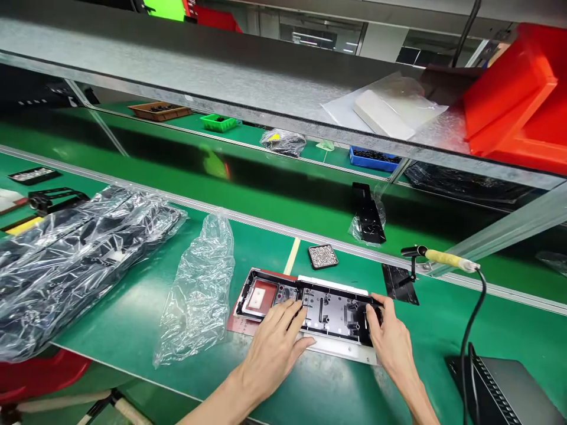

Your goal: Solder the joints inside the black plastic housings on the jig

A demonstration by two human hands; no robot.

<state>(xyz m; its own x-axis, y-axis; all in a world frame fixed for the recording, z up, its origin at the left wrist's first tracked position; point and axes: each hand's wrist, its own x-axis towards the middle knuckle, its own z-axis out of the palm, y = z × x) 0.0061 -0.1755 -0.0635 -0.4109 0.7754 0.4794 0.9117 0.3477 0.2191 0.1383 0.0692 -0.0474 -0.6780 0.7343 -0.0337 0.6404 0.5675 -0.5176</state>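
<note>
A long black plastic frame [330,310] lies flat on a red and metal fixture plate [343,352] on the green bench. My left hand [274,339] rests flat on the frame's middle, fingers spread across it. My right hand [390,333] grips the frame's right end, fingers curled over its edge. An empty clear plastic bag [199,289] lies just left of the fixture.
A pile of bagged black parts [75,254] fills the left side. A small tray of screws [323,256] sits behind the fixture. A yellow-handled tool [443,257] with a black cable hangs at right, above a grey box [505,389]. Red bins [518,100] sit on the overhead shelf.
</note>
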